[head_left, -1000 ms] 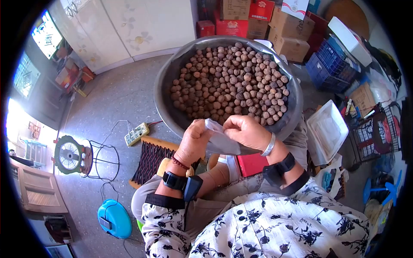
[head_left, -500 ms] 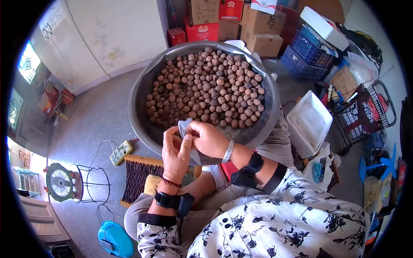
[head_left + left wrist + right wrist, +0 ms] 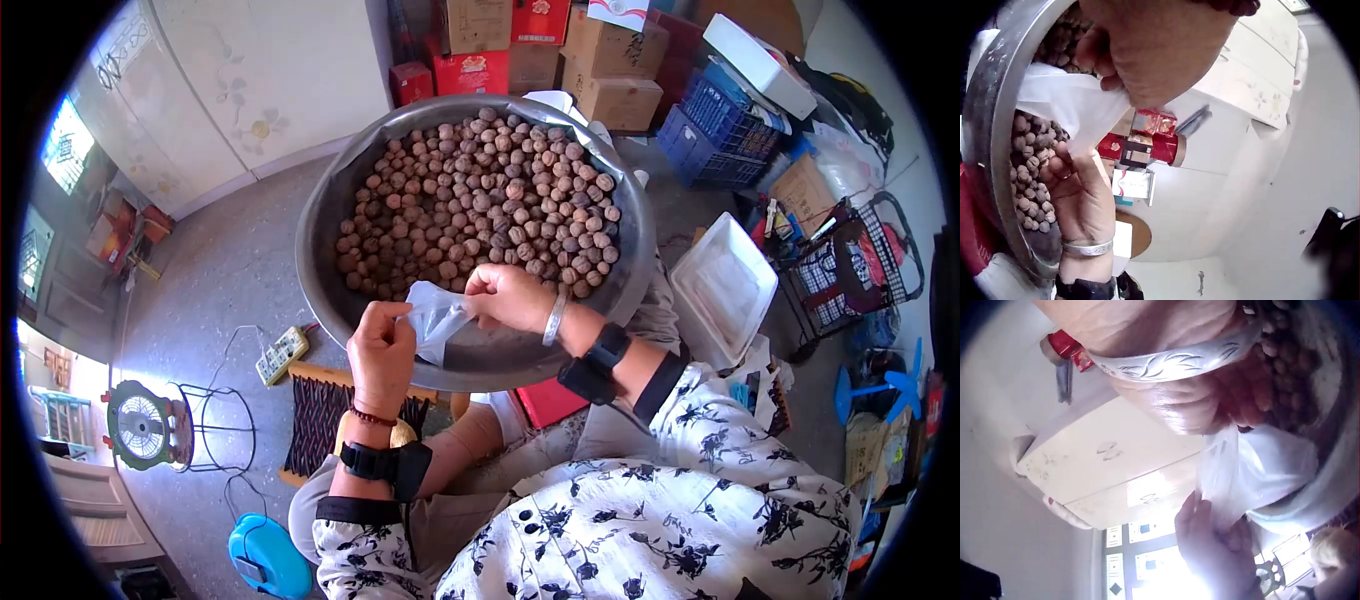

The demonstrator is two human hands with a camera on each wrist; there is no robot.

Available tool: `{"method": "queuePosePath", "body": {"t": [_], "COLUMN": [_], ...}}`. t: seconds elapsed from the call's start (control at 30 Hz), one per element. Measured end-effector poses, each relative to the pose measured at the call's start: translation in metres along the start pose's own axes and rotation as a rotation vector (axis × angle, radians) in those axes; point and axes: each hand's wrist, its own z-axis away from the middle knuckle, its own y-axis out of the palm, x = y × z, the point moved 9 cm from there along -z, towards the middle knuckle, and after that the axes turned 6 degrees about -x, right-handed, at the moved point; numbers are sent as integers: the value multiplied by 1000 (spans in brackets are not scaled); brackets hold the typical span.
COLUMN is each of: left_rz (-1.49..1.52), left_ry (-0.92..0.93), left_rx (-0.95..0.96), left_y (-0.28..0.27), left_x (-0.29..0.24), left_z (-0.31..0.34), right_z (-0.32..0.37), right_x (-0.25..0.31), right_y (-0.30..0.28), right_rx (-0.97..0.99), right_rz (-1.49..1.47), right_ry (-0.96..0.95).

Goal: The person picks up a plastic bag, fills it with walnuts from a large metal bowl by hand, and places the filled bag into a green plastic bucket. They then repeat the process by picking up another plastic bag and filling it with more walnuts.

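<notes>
A thin, translucent plastic bag (image 3: 434,318) is stretched between the two hands, over the near rim of a wide metal basin (image 3: 322,260). My left hand (image 3: 381,340) pinches one edge of the bag's mouth, fingers curled. On the opposite edge, my right hand (image 3: 512,297), with a silver bangle at the wrist, pinches the plastic. Many walnuts (image 3: 480,200) fill the basin beyond the hands. In the left wrist view the white bag (image 3: 1085,106) spans from one hand to the other; the right wrist view shows it hanging loose below the fingers.
A white foam box (image 3: 725,285) lies right of the basin, with blue crates (image 3: 715,135) and cartons (image 3: 615,75) behind. To the left stand a power strip (image 3: 283,355), a small fan (image 3: 140,425) and a blue stool (image 3: 268,555). A red box (image 3: 552,402) sits by the lap.
The hands came close together at the bag, then moved apart, and its mouth is now spread wider between them. The head view has turned slightly to the right.
</notes>
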Motion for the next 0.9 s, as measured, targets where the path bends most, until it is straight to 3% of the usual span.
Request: {"method": "queuePosePath", "body": {"t": [0.1,0.23,0.4,0.53,0.77,0.83,0.9], "left_rz": [124,63,77,115,54,59,63], "left_ry": [-56,-136,-173,-177,-180,-177,-171], "left_rx": [-105,-169,-171,-179,-155,-172,-172], "left_y": [-5,-8,-5,-3,-4,-4,-3], "left_x": [23,42,51,55,53,51,56], "left_z": [-4,-8,-10,-10,-9,-8,-10], "right_z": [-8,-39,-53,-68,-57,-55,-67], "right_x": [-1,-28,-70,-110,-150,-137,-88], "right_y": [-14,-47,16,30,34,30,14], "right_rx": [34,-120,255,322,498,491,141], "right_rz": [99,528,895,1110,1122,1077,914], "right_ry": [5,-94,-233,-126,-48,-95,-208]}}
